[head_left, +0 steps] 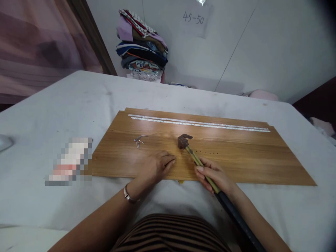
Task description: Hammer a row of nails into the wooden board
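My right hand (211,173) is closed around the handle of a claw hammer (230,209). The hammer's rusty head is over the middle of a wooden board (252,159), and its black grip runs back beneath my right forearm. My left hand (160,163) rests at the board's near edge, left of the hammer head. Its fingers are pressed together, and whatever may be between the fingertips is hidden. A small pile of loose nails (139,140) lies on the board beyond my left hand. A row of several small dark dots (207,152) marks the wood right of the hammer.
Two white marked strips (199,123) run along the board's far side. The board lies on a white-covered table (91,94). At left is a blurred-out rectangular object (72,157). Folded cloths (143,45) are stacked behind the table by the wall, and a curtain (39,45) hangs at left.
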The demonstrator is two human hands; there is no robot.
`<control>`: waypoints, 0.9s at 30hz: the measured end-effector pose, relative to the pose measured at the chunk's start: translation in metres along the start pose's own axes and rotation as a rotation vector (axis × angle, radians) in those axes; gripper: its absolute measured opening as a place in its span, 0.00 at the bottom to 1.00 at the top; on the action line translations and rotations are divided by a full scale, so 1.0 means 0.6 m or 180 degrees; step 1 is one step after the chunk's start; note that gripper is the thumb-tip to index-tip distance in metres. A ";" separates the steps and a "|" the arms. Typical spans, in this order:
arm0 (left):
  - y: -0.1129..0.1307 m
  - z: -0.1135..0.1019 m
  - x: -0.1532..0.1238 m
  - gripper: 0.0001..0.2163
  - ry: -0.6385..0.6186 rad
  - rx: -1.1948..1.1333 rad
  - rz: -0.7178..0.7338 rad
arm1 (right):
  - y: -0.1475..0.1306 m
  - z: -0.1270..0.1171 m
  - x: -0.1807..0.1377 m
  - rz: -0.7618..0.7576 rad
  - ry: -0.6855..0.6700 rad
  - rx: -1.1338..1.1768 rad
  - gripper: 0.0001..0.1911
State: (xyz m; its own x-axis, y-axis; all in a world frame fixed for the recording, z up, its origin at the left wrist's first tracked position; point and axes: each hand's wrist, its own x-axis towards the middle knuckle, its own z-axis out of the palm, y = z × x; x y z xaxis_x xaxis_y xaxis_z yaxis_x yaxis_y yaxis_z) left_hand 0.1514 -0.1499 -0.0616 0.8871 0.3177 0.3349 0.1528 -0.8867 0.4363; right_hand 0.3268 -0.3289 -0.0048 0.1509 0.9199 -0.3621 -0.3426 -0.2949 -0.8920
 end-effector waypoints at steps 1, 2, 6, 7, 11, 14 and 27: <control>0.000 0.000 0.000 0.10 0.0020 -0.0025 0.0017 | 0.000 -0.001 -0.001 -0.0017 0.0005 0.0017 0.21; -0.001 0.001 -0.001 0.10 0.0040 -0.0046 0.0025 | 0.001 -0.001 -0.002 -0.0042 0.0015 0.0037 0.21; -0.003 0.005 -0.002 0.10 0.0097 -0.0107 0.0041 | 0.002 -0.002 -0.008 -0.0090 0.0059 0.0071 0.20; -0.003 0.005 -0.003 0.09 0.0113 -0.0113 0.0039 | 0.003 -0.002 -0.010 -0.0085 0.0073 0.0067 0.20; -0.002 0.004 -0.004 0.09 0.0096 -0.0126 0.0033 | 0.007 -0.001 -0.009 -0.0017 0.0083 -0.0016 0.21; 0.003 -0.001 -0.003 0.08 -0.0035 -0.0141 -0.0002 | 0.011 -0.002 -0.007 0.0020 0.0106 -0.0158 0.21; 0.016 -0.014 0.002 0.10 -0.0224 -0.0076 -0.0147 | 0.029 -0.007 -0.006 0.0036 0.0119 -0.0546 0.24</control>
State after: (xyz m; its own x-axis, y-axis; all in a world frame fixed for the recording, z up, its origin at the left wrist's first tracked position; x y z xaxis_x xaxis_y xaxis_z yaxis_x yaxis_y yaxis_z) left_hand 0.1505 -0.1550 -0.0500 0.9079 0.3330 0.2548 0.1846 -0.8631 0.4700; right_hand 0.3242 -0.3385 -0.0199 0.1835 0.9069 -0.3793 -0.1817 -0.3479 -0.9198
